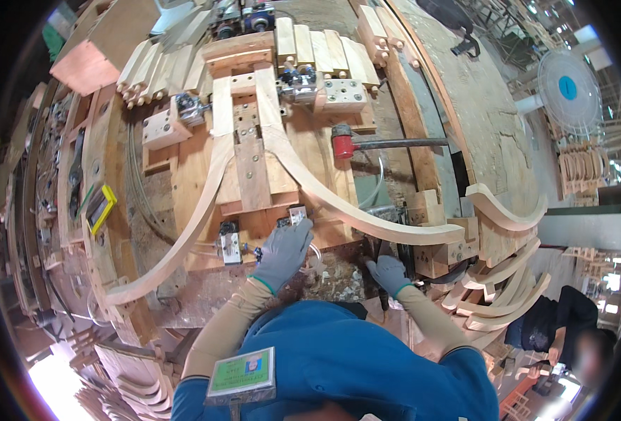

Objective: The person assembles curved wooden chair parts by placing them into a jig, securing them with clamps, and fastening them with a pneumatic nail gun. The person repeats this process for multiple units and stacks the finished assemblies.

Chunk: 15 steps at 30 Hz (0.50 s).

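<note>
Two long curved wooden pieces, the left one and the right one, spread outward from a central wooden jig. Their upper ends meet straight wooden blocks beside the jig's middle. My left hand, in a grey glove, reaches forward with outstretched fingers at a small valve block at the jig's near edge. A second valve block is left of that hand. Below the right curved piece, my gloved right hand is closed around something dark at the bench edge. Its fingers are partly hidden.
A red-headed mallet lies right of the jig. Clamp cylinders flank its top, with straight wooden parts behind. More curved pieces are stacked at right, near a fan and another person. A yellow-framed object lies left.
</note>
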{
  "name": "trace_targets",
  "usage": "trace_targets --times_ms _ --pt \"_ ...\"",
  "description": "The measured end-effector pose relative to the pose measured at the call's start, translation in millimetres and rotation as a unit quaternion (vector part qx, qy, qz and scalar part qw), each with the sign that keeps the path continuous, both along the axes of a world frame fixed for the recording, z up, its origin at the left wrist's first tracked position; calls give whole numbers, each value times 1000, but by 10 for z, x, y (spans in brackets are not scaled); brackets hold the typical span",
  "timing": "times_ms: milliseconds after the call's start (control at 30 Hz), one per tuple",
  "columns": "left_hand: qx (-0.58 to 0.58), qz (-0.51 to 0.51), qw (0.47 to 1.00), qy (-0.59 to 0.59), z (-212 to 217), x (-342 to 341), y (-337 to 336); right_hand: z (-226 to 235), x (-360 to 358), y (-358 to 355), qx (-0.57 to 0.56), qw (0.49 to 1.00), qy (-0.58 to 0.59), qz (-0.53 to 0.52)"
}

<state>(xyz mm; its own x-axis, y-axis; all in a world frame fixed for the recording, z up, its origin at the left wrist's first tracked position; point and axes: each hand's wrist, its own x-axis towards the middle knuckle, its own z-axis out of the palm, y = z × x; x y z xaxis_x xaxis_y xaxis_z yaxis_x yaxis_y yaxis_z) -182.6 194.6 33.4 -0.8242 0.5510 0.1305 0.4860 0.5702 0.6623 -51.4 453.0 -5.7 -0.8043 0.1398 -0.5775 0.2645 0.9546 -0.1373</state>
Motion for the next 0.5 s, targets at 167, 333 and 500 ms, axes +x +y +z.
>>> trace_targets --times_ms 167,333,500 --pt "-19 27 998 52 408 -131 -481 238 61 -78 -34 996 18 -77" --pt "-77 144 972 171 697 -237 -1501 1268 -29 -150 -297 940 -75 -152" --pt "-262 224 938 25 488 -44 -2281 2186 -740 -627 -536 771 -165 -302"
